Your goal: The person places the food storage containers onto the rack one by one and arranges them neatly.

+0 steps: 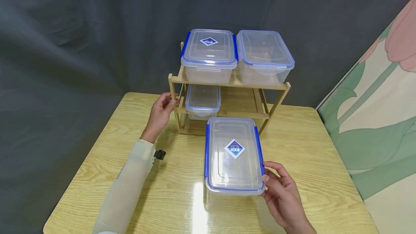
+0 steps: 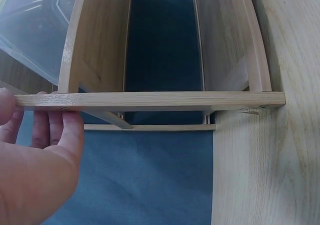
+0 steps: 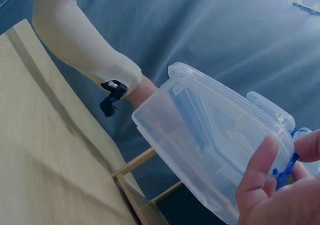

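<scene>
My right hand (image 1: 286, 196) grips a clear plastic food container (image 1: 232, 170) by its near right corner. Blue clips run along both long sides of its lid, which bears a diamond BXH sticker. In the right wrist view the container (image 3: 200, 135) is tilted, its side seen from below, with fingers and thumb at the blue clip. My left hand (image 1: 160, 113) holds the front left post of a wooden shelf rack (image 1: 227, 84). Fingers curl round that post (image 2: 165, 101) in the left wrist view.
On the rack's top tier stand a blue-clipped container (image 1: 209, 51) and a lidded one (image 1: 264, 51) beside it. A smaller container (image 1: 203, 98) sits lower at the left. The rack stands on a wood-grain table (image 1: 113, 136), with a dark curtain (image 1: 97, 28) behind and a tulip-patterned panel (image 1: 373, 118) at right.
</scene>
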Action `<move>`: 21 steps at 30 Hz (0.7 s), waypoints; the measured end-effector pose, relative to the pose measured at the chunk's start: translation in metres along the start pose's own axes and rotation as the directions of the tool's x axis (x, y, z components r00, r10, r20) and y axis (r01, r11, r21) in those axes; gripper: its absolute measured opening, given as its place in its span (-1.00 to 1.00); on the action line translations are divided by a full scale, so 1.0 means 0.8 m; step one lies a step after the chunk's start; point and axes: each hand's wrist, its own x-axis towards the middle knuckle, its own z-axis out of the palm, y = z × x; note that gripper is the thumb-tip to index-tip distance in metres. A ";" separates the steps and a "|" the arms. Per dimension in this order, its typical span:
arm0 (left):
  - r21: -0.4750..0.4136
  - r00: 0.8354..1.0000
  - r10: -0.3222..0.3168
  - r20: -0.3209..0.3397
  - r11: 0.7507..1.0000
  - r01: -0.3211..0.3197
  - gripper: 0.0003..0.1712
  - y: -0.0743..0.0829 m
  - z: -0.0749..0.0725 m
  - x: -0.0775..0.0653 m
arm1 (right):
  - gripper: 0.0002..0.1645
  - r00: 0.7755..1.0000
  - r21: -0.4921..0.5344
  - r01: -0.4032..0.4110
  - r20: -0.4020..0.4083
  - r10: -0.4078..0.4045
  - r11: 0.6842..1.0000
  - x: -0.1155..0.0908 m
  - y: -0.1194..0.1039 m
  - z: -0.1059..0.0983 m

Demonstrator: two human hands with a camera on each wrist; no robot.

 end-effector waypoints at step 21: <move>-0.012 1.000 0.008 -0.004 1.000 -0.008 -0.59 0.000 0.003 -0.001 | -0.40 0.980 0.197 0.125 0.127 -0.152 0.972 0.016 -0.033 -0.026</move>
